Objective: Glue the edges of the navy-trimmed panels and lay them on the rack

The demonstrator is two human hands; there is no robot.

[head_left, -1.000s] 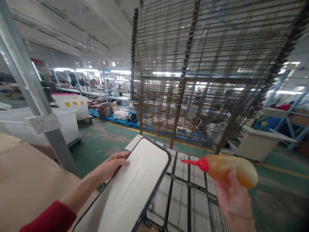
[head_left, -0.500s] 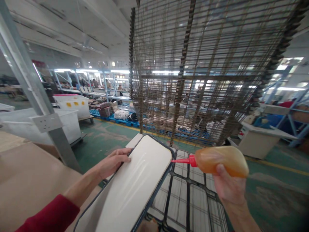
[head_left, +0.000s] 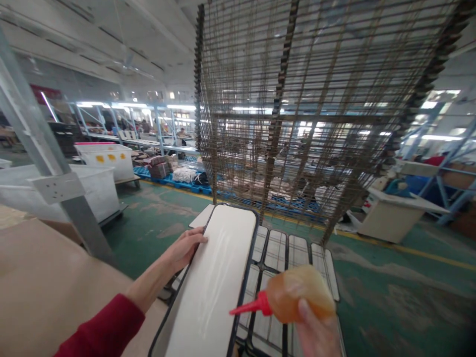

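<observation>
My left hand (head_left: 186, 248) grips the left edge of a long white panel (head_left: 219, 263) with rounded corners and a dark rim, its thumb on the top face. Shiny wet-looking streaks run along the panel's surface. In my right hand (head_left: 316, 329) is a squeeze bottle (head_left: 301, 295) of amber liquid, tipped on its side. Its red pointed nozzle (head_left: 249, 306) aims left, with the tip over the panel's right edge; whether it touches cannot be made out. Beneath lie several more white panels (head_left: 277, 250) with dark rims, set out in rows.
A tall wire rack (head_left: 275, 114) leans up beyond the panels. On the left stand a metal post (head_left: 55, 163), white bins (head_left: 107, 161) and a tan surface (head_left: 55, 292). A pale cabinet (head_left: 394, 213) is at the right on the green floor (head_left: 372, 297).
My right hand has brought the bottle left and down, nearer me, along the panel's right edge. The held panel has turned slightly and the view has shifted a little.
</observation>
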